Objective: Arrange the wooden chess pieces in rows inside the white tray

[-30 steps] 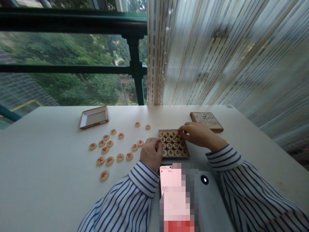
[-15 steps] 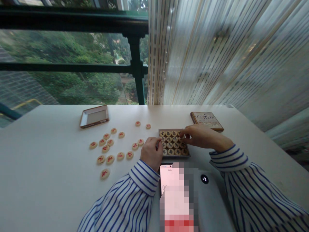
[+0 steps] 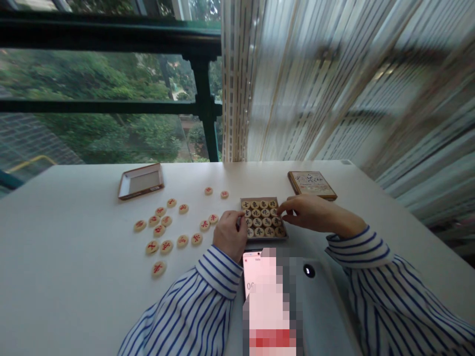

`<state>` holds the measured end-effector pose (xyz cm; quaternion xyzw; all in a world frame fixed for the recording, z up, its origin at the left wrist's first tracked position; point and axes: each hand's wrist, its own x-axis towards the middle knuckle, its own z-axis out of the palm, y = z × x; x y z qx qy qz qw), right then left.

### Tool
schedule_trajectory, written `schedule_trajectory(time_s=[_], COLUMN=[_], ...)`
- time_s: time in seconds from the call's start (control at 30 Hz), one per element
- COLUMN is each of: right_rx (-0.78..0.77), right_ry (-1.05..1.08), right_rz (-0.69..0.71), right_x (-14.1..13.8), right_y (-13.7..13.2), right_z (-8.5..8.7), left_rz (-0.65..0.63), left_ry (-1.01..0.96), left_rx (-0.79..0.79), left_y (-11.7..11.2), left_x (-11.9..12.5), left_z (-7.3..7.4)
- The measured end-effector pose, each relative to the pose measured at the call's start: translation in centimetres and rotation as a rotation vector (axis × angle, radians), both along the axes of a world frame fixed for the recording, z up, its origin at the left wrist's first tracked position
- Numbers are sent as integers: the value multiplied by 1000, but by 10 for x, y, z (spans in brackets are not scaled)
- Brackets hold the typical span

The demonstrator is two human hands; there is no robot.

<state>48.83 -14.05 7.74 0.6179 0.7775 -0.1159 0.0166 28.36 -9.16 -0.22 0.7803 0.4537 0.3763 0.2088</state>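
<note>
A shallow open box (image 3: 266, 239) holds rows of wooden Chinese chess pieces with black characters. My left hand (image 3: 230, 233) is curled at the box's left wall, its thumb and forefinger closed on the edge. Over the right wall, my right hand (image 3: 309, 213) has thumb and forefinger bent together at the end Chinese chess piece (image 3: 274, 212) of the second row; the fingertips partly cover it. Left of the box, several loose pieces with red characters lie scattered, among them a near one (image 3: 158, 269) and a far one (image 3: 208, 190).
An empty box half (image 3: 141, 183) lies at the back left. A printed box lid (image 3: 312, 185) rests behind my right hand. Close in front of the box are a lit phone (image 3: 256, 277) and a pale device with a round black spot (image 3: 309, 271). Beyond the white table (image 3: 92, 237) hang string curtains.
My right hand has shifted from the top right corner piece down to the second row, uncovering the corner piece. My left hand stays at the box edge. The camera view has turned slightly.
</note>
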Motion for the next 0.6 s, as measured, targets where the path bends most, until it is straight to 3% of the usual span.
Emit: schedule_trajectory(time_s=[0.4,0.6], right_rx=[131,236], right_ry=[34,7], right_rz=[-20,-34], right_x=[-1,-5], right_y=[-20,-32], right_z=[-16,-17], left_rz=[0,-94], left_ry=[6,70], left_rx=[-29,186], left_y=[-1,-2], left_x=[-1,0], left_z=[0,0])
